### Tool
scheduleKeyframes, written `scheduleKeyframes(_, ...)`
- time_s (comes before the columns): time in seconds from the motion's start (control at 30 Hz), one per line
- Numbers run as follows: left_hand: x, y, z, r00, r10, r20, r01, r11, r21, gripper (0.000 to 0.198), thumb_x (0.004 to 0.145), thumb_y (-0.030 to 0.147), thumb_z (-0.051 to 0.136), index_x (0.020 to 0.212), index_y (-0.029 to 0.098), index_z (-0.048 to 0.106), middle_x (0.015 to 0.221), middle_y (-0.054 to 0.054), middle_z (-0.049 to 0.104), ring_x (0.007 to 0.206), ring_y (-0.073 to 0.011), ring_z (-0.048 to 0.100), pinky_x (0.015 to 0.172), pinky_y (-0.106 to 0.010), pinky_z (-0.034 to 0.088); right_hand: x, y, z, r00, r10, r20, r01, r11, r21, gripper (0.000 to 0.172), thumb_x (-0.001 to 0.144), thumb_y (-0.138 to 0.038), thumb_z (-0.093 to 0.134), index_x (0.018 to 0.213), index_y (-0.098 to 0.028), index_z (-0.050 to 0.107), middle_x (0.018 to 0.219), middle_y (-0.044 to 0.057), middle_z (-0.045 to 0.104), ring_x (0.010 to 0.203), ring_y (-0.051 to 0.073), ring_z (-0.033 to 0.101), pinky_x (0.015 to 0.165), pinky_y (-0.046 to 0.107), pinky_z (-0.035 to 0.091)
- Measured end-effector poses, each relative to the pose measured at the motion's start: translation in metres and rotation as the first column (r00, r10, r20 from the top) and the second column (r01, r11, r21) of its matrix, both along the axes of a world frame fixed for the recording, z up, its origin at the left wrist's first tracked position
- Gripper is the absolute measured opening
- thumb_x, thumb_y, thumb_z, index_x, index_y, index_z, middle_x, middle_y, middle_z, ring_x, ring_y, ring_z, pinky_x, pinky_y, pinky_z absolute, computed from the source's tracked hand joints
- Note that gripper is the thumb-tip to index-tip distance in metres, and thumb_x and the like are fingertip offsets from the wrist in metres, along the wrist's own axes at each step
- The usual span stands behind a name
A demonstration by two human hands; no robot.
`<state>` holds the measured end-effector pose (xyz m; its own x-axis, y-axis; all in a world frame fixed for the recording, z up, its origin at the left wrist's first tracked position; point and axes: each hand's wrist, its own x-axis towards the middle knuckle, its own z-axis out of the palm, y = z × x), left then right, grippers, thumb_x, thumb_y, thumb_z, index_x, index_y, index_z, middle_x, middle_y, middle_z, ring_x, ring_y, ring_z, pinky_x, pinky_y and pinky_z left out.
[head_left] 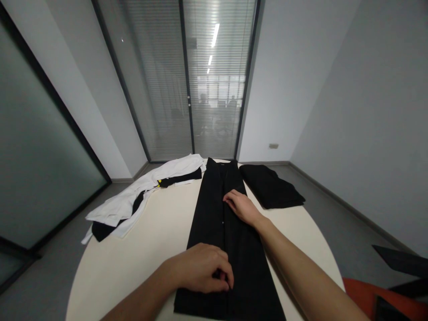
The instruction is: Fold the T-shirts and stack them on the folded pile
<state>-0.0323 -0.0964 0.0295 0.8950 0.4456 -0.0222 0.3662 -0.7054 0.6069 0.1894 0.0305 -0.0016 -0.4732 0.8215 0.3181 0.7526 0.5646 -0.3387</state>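
Along a pale table (160, 227) lies a black garment (239, 249). The near left hand (210, 269) pinches its middle seam; farther up, the right hand (241, 206) pinches it too. Beside lie folded black cloth (270, 187) and white clothing (123, 203); blinds (214, 116) hang beyond.

Blk garment (205, 214), crm tabletop (154, 236).

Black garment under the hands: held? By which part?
Can't tell. The left hand has curled fingertips at the middle of the black garment, toward its near end; the right hand likewise, farther up. Any pinch is unclear.
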Motion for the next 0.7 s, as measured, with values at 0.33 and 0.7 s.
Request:
scheduleKeyframes(0.33, -0.003, 0.000, 0.007, 0.993, -0.038, -0.114, 0.034, 0.999, -0.036, 0.032, 0.073, 0.038, 0.084, 0.103, 0.028, 0.077, 0.087, 0.001, 0.070, 0.085, -0.0170, 0.064, 0.076, -0.024, 0.046, -0.003, -0.002, -0.008, 0.996, -0.033, 0.080, 0.033, 0.999, 0.001, 0.035, 0.098, -0.025, 0.049, 0.132, -0.022, 0.058, 0.124, 0.011, 0.062, 0.113, 0.024, 0.057, 0.098, 0.039, 0.046)
scheduleKeyframes(0.7, 0.007, -0.005, -0.005, 0.995, -0.092, -0.026, 0.090, 0.992, -0.090, 0.044, 0.073, 0.052, 0.082, 0.109, 0.027, 0.075, 0.088, 0.000, 0.069, 0.087, -0.0184, 0.063, 0.079, -0.027, 0.045, 0.003, 0.004, -0.015, 0.984, -0.057, 0.170, 0.075, 0.992, -0.102, 0.050, 0.100, -0.043, 0.044, 0.143, -0.018, 0.050, 0.149, 0.013, 0.049, 0.139, 0.030, 0.041, 0.115, 0.046, 0.032)
